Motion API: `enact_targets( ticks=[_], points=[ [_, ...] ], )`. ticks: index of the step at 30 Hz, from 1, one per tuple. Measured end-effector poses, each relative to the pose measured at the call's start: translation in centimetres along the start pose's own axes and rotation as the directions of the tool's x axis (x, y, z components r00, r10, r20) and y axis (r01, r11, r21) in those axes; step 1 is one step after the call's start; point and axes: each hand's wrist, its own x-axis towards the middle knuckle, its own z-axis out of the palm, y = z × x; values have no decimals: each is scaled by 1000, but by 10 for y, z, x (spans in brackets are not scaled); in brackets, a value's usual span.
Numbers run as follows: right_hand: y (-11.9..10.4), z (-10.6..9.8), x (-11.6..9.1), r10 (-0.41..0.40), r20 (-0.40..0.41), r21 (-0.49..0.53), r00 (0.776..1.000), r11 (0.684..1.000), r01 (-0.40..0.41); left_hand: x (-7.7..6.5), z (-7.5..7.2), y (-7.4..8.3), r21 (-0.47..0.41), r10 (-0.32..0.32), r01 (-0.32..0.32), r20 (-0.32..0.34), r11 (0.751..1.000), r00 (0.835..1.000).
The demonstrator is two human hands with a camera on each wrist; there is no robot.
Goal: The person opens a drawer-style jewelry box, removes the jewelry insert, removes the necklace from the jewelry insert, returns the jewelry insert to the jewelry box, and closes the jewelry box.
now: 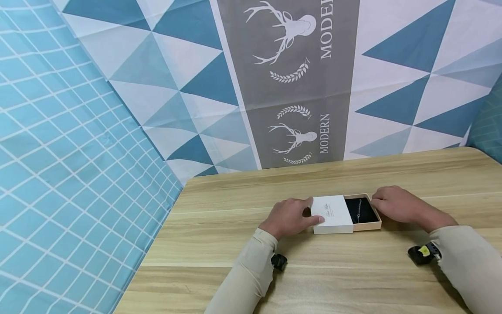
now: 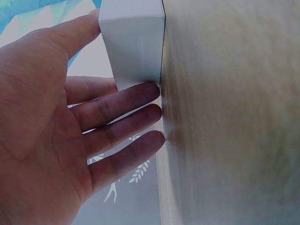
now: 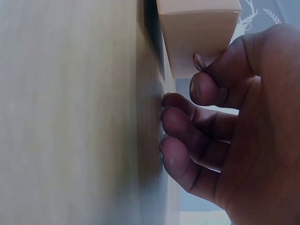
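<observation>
A white slide-out jewelry box with dark script on top lies on the table. Its tan inner drawer sticks out partway to the right. On the drawer's black pad lies a thin silver chain bracelet. My left hand holds the white sleeve's left end, thumb on top; in the left wrist view its other fingers are extended at the end. At the drawer's right end is my right hand, thumb and curled forefinger pinching there; whether they grip a small tab is unclear.
The light wood table runs up to a patterned blue, white and grey cloth behind. A blue grid cloth hangs along the left. Black wrist devices sit below both forearms.
</observation>
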Motion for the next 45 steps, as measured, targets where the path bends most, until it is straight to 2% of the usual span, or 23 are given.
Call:
enact_targets(
  ticks=[17, 45],
  points=[
    [2, -3, -1, 33, 13, 22, 999, 999, -33, 0, -2, 1, -1, -1, 1, 4, 1000, 1000],
    [8, -8, 1, 29, 25, 14, 999, 999, -29, 0, -3, 2, -8, 1, -1, -1, 1000, 1000]
  ],
)
